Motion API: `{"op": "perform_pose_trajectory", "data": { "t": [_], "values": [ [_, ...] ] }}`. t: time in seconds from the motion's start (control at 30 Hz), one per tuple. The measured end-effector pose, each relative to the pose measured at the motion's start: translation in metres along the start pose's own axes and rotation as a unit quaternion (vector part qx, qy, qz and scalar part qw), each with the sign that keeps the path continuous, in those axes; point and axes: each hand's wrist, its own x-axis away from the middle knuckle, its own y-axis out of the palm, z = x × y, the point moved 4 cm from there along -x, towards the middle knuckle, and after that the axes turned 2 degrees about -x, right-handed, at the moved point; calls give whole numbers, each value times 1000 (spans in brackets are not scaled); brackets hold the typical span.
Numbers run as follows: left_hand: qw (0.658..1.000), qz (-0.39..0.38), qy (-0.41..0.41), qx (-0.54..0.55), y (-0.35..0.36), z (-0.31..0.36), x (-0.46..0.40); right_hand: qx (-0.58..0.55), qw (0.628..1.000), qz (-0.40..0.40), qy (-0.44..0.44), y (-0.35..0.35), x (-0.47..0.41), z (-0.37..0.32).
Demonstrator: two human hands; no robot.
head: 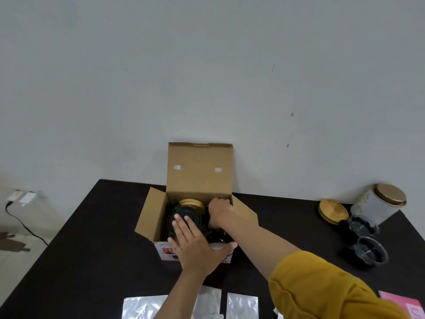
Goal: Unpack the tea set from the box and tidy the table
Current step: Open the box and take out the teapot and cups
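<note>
An open cardboard box [199, 178] stands at the far middle of the dark table [96, 238], its lid flap up against the wall. Inside sit a dark glass teapot [184, 215] with a wooden lid [192, 203] and dark glass cups [218, 238]. My left hand [195, 242] lies over the box's front with straight fingers on the teapot. My right hand [219, 214] reaches into the box's right side, fingers curled down on something hidden inside. Two glass cups [365, 240] stand at the right of the table.
A wooden lid [333, 211] and a white tin with a gold lid [379, 203] lie at the far right. Silver foil packets [241, 305] lie at the near edge, a pink sheet [402, 302] at the near right. A power cable [20, 219] hangs at the left wall.
</note>
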Motion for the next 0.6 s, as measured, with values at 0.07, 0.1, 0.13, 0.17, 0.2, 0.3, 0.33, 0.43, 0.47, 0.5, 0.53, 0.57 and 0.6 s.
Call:
{"op": "perform_pose_trajectory", "data": {
  "t": [0.07,0.1,0.13,0.17,0.2,0.3,0.33,0.43,0.47,0.5,0.53,0.57,0.6],
  "values": [
    [1000,-8,-2,-9,0,0,0,-8,1000,20,3,-1,-1,1],
    [1000,-8,-4,-10,-1,0,1,-14,999,31,7,-1,-1,2],
    [1000,-7,-4,-10,-2,0,1,-18,999,46,9,-2,0,2],
    [1000,-8,-5,-7,-2,0,2,-21,998,62,9,-3,1,2],
    [1000,-11,-3,-2,-2,0,2,-24,997,78,6,-4,4,2],
    [1000,-23,0,19,0,0,0,-25,990,136,-13,-10,13,0],
    [999,-25,-2,25,0,0,-1,-14,987,160,-24,-13,18,0],
    [999,-26,-7,30,0,0,-1,-31,978,203,-42,-31,32,2],
    [999,-28,-9,29,0,-1,0,-72,975,205,-41,-39,38,6],
    [999,-31,-9,27,-1,-1,0,-117,971,207,-38,-47,44,13],
    [999,-35,-9,24,-1,-1,0,-153,965,210,-35,-55,51,21],
    [999,-36,-7,24,-1,-1,0,-180,960,212,-32,-61,59,32],
    [999,-36,-6,26,-2,-1,0,-204,955,213,-29,-65,68,45]
  ]
}}
